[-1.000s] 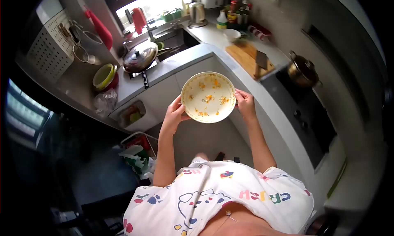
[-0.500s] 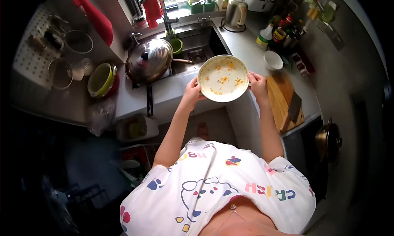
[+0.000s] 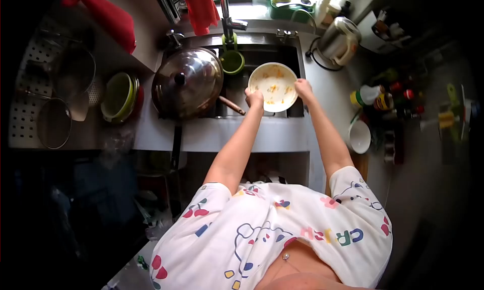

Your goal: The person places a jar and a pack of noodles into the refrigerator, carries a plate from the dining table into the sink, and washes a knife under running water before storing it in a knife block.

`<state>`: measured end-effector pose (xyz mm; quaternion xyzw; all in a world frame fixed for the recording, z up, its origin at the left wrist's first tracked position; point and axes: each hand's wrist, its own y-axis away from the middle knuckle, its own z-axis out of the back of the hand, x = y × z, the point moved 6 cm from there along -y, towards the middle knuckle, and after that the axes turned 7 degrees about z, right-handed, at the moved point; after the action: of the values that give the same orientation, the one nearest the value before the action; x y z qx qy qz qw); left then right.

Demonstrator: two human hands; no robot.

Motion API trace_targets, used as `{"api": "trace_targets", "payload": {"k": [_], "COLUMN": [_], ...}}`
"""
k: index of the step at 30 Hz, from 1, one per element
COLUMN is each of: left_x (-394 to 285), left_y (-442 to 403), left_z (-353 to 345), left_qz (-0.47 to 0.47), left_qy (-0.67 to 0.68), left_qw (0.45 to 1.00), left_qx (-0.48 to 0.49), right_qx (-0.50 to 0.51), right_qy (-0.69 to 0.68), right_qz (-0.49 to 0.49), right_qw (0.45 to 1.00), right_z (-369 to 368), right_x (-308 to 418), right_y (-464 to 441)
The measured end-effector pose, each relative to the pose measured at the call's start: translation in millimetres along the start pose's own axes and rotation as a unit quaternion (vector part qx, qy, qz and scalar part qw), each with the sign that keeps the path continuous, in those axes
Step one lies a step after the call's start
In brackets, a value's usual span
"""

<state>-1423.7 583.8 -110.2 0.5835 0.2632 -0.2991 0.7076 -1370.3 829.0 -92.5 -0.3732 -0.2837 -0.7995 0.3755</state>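
A round white bowl (image 3: pixel 273 88) with orange food bits stuck inside is over the right part of the dark metal sink (image 3: pixel 236 91). My left hand (image 3: pixel 254 98) grips its left rim, and my right hand (image 3: pixel 303 90) holds the rim on the right. Left of the bowl, a small green strainer (image 3: pixel 232 62) hangs below the faucet (image 3: pixel 228 23). A wooden handle (image 3: pixel 232 105) sticks out near my left hand. Whether the bowl touches the sink bottom cannot be made out.
A large lidded pan (image 3: pixel 187 83) covers the sink's left side, its black handle jutting over the counter edge. A kettle (image 3: pixel 339 40), bottles (image 3: pixel 383 99) and a small white bowl (image 3: pixel 359 137) stand at right. Green and red basins (image 3: pixel 118 97) sit at left.
Both hands have carried the bowl forward from above the floor, past the counter edge, to over the sink. The view has turned left toward the sink.
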Motion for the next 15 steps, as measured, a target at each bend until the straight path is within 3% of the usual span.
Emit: {"api": "trace_targets", "payload": {"k": [4,9,10,15], "left_x": [50,74,72,94], "left_y": [-83,-72,-64,-82], "left_z": [-7,4,4,4], "left_qz": [0.080,0.219,0.250,0.249], "left_qy": [-0.019,-0.005,0.009,0.002], "left_qw": [0.992,0.956,0.952,0.950], "left_qx": [-0.099,-0.195,-0.175,-0.190], "right_qx": [0.085,0.172,0.171,0.159], "right_qy": [-0.018,0.011,0.010,-0.023], "right_qz": [-0.099,-0.190,-0.185,-0.195], "right_qw": [0.991,0.966,0.968,0.968], "right_z": [-75,-115,-122,-141], "right_x": [-68,-68,-76,-103], "right_y": [-41,-21,-22,-31]}}
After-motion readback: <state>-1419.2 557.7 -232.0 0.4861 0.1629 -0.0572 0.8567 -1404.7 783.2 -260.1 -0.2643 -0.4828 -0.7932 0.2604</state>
